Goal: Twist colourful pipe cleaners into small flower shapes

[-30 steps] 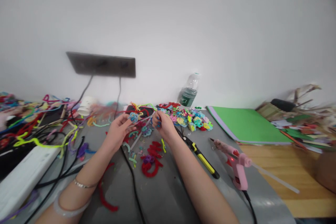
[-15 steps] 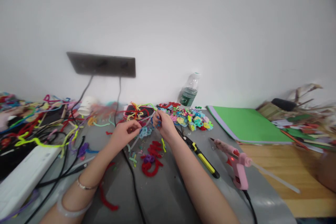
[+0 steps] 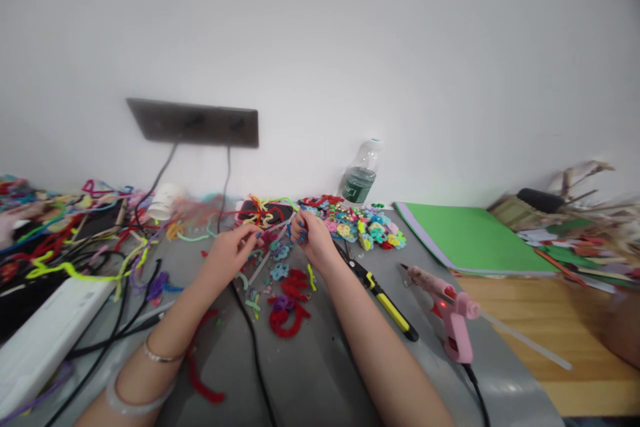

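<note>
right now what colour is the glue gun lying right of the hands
The plastic hot glue gun is pink, seen in the head view.

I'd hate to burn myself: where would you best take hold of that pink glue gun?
Grip the pink glue gun by its handle, coming from the near side. The handle points toward the viewer, while the nozzle tip aims away to the left and a glue stick juts out behind.

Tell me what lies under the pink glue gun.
The pink glue gun stands on the grey mat, its black cord trailing toward the near edge. The mat hides whatever lies beneath it.
</note>
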A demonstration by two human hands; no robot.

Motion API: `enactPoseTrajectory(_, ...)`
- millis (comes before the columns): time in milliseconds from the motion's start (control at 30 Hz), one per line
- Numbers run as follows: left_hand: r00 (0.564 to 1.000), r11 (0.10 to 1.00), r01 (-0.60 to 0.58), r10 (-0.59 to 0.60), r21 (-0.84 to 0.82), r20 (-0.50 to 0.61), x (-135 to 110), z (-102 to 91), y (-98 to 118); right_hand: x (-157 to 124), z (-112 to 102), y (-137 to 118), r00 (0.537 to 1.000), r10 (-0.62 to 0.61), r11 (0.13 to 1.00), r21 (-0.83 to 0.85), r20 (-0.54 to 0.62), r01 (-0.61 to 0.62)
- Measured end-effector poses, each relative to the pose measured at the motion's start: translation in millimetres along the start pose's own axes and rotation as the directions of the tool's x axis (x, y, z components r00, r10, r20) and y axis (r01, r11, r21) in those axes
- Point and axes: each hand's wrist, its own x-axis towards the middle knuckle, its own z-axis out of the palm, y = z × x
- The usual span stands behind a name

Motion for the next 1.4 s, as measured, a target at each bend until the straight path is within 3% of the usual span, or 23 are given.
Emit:
enactPoseTrajectory(100, 0.977, 0.999, 0.012, -0.002, 0.048, -0.212, 2, -8.9, -5, 0, 0, 0, 1.0, 0.0, 1.0, -0.011, -0.003, 0.0)
enactPoseTrajectory(233, 0.952, 0.989, 0.034, 0.012, 0.146, -0.306, 6, -18.1, -12, -1, 1, -1, 1.0, 0.002, 1.0, 0.001, -0.004, -0.002)
enactPoseTrajectory(367, 0.967, 0.959, 0.083, -0.012, 0.272, -0.253, 7, -19.5, -20, -2, 1, -3, 1.0, 0.011, 1.0, -0.003, 0.004, -0.011)
enactPoseTrajectory(500, 0.994, 0.876, 0.106, -0.076, 0.47, -0.082, 4, -14.9, -24, -3, 0, -3, 1.0, 0.023, 1.0, -0.014, 0.007, -0.023)
enactPoseTrajectory(633, 0.992, 0.853, 0.105, -0.122, 0.511, 0.0, 2, -9.7, -28, -3, 0, -3, 1.0, 0.012, 1.0, -0.013, -0.003, -0.012)
enactPoseTrajectory(900, 0.992, 0.99, 0.115, -0.111, 0.084, -0.056, 2, -6.1, -28, -4, 2, -3, 1.0, 0.013, 1.0, -0.017, -0.02, -0.014)
enactPoseTrajectory(1033, 0.974, 0.997, 0.079, -0.078, -0.003, -0.213, 5, -9.6, -20, -4, 2, -3, 1.0, 0.007, 1.0, -0.009, -0.008, -0.007)
enactPoseTrajectory(1200, 0.902, 0.911, 0.077, -0.237, -0.405, -0.361, 10, -15.9, -14, -2, 0, -2, 1.0, 0.01, 1.0, 0.003, 0.011, -0.01)
enactPoseTrajectory(1300, 0.891, 0.858, 0.061, -0.277, -0.51, -0.359, 10, -15.6, -10, -4, 1, -1, 1.0, 0.01, 1.0, -0.021, 0.013, -0.009)
enactPoseTrajectory(1400, 0.935, 0.856, 0.105, -0.258, -0.507, -0.242, 8, -12.3, -4, -8, 4, 0, 0.999, -0.002, 0.996, -0.094, 0.036, 0.005)
